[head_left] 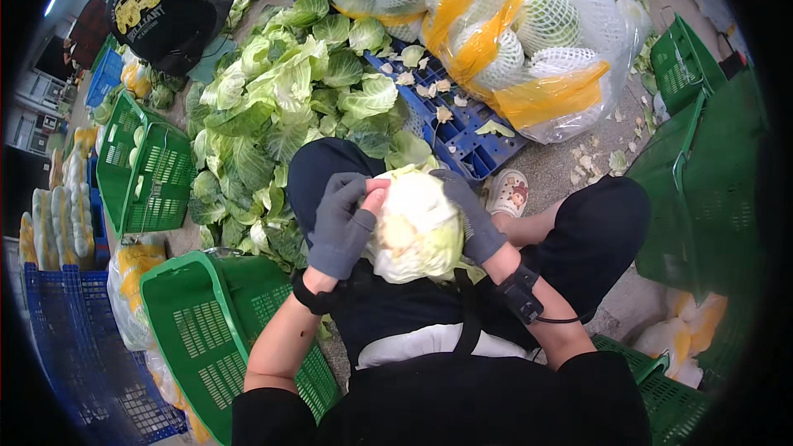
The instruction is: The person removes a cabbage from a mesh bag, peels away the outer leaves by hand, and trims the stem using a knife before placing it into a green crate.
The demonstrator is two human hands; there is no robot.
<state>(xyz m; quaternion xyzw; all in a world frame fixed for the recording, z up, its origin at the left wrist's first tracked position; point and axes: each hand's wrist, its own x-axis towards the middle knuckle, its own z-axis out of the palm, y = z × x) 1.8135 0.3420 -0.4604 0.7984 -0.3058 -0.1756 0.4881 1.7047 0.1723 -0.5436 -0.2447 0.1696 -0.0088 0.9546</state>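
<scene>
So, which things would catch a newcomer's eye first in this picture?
First, the pale cabbage near the centre, with the person's fingers on both its sides. Then the big heap of green leaves beyond it, to the left. Finally, the plastic-wrapped bundle of netted cabbages with orange bands, at the upper right.

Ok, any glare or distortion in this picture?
Head view, centre: the cabbage looks nearly washed out on top; head view, far left: the blue crates curve with the fisheye; head view, rim: black vignetting; head view, upper right: plastic wrap shows shiny highlights.
</scene>
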